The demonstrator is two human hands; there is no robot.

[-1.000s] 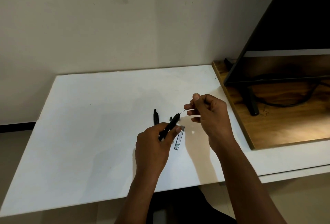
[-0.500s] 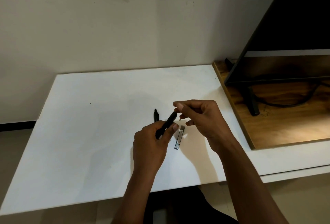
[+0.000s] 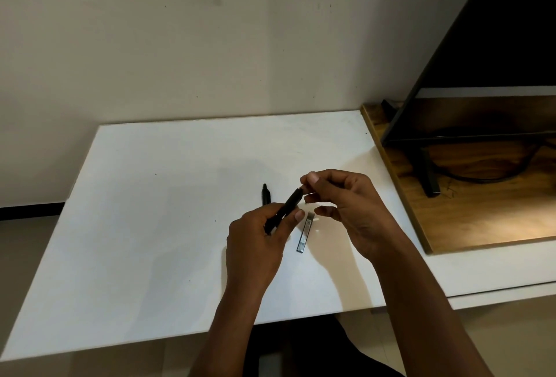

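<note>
While the left hand (image 3: 255,244) grips the black pencil (image 3: 288,206) just above the table (image 3: 135,226), tilted up to the right, the right hand (image 3: 352,208) pinches its upper end between thumb and forefinger. A case (image 3: 304,233) lies flat between the hands, and a cap (image 3: 266,194) lies just behind the left.

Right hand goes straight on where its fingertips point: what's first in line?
Most likely the upper end of the black pencil barrel that the left hand grips; the right hand points leftward at it. Contact unclear.

Anything the right hand (image 3: 352,211) pinches beside the pen (image 3: 290,203) is too small to see.
</note>
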